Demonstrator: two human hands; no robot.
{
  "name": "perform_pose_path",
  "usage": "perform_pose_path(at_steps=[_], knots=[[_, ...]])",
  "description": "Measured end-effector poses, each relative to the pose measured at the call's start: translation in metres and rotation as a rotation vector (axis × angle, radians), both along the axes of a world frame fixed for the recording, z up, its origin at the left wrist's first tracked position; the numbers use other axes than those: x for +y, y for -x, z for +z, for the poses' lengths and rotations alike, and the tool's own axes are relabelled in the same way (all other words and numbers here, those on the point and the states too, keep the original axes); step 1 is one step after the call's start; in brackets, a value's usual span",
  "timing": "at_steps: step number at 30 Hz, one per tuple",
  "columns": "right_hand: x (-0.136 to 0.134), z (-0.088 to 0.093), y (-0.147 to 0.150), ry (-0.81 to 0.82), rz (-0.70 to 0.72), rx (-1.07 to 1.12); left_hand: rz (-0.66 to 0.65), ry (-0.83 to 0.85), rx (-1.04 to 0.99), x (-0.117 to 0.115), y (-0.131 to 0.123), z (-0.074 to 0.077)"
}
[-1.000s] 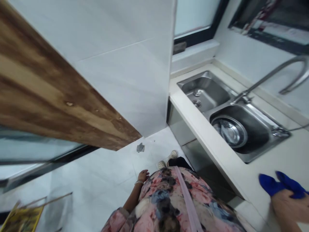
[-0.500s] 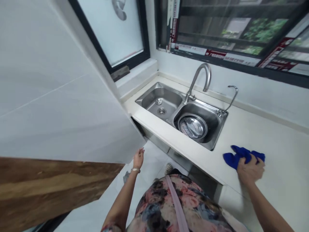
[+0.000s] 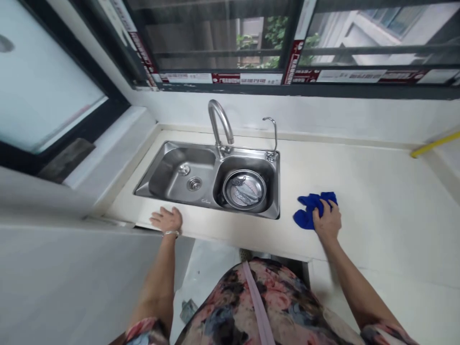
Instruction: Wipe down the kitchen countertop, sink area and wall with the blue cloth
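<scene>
A bunched blue cloth (image 3: pixel 306 218) lies on the pale countertop (image 3: pixel 377 206), right of the sink. My right hand (image 3: pixel 327 223) presses down on it, fingers curled over its right part. My left hand (image 3: pixel 167 219), with a bracelet at the wrist, is at the counter's front edge below the left basin. Its fingers are spread and hold nothing; whether the palm rests on the counter I cannot tell. Between the hands is the double steel sink (image 3: pixel 212 203). A round metal strainer (image 3: pixel 244 207), with something crumpled and silvery in it, sits in the right basin.
A tall curved faucet (image 3: pixel 219 117) and a thin small tap (image 3: pixel 276 134) rise behind the sink. Dark window frames (image 3: pixel 251 90) run along the back wall. A yellow pipe (image 3: pixel 434 144) sticks in at the right. A pale panel (image 3: pixel 72 278) stands at the lower left.
My view has swung right. My left hand has risen from beside the panel to the counter edge, fingers now spread. My right hand stays on the blue cloth on the countertop.
</scene>
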State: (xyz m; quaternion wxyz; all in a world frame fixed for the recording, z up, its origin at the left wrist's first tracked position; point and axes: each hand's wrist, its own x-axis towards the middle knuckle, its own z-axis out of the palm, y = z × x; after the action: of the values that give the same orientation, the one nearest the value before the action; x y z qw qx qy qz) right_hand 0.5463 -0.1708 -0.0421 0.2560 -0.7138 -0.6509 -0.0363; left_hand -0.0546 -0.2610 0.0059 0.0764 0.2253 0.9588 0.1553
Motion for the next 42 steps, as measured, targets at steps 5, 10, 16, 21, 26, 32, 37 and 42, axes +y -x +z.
perform_pose_path(at_steps=[5,10,16,21,26,32,37,42], knots=[[0.0,0.002,0.003,-0.069,0.009,0.008,0.157,0.057,-0.029,0.036,0.002,-0.003],[0.002,-0.001,0.004,-0.094,0.021,0.01,0.202,0.054,0.046,0.044,-0.006,-0.012],[0.002,-0.002,0.006,-0.081,0.012,0.002,0.214,0.061,0.109,0.047,-0.006,-0.019],[0.001,0.002,0.009,-0.076,0.005,0.009,0.229,0.131,0.096,0.052,-0.011,-0.01],[0.002,0.002,0.012,-0.08,-0.008,0.016,0.251,0.183,0.062,0.055,-0.013,-0.005],[0.001,0.003,0.01,-0.075,-0.002,0.02,0.275,0.191,0.061,0.057,-0.008,-0.01],[0.001,0.004,0.008,-0.053,0.01,0.025,0.269,0.155,0.081,0.055,-0.007,-0.014],[0.001,0.005,0.009,-0.055,0.004,0.012,0.275,0.157,0.097,0.056,-0.007,-0.014]])
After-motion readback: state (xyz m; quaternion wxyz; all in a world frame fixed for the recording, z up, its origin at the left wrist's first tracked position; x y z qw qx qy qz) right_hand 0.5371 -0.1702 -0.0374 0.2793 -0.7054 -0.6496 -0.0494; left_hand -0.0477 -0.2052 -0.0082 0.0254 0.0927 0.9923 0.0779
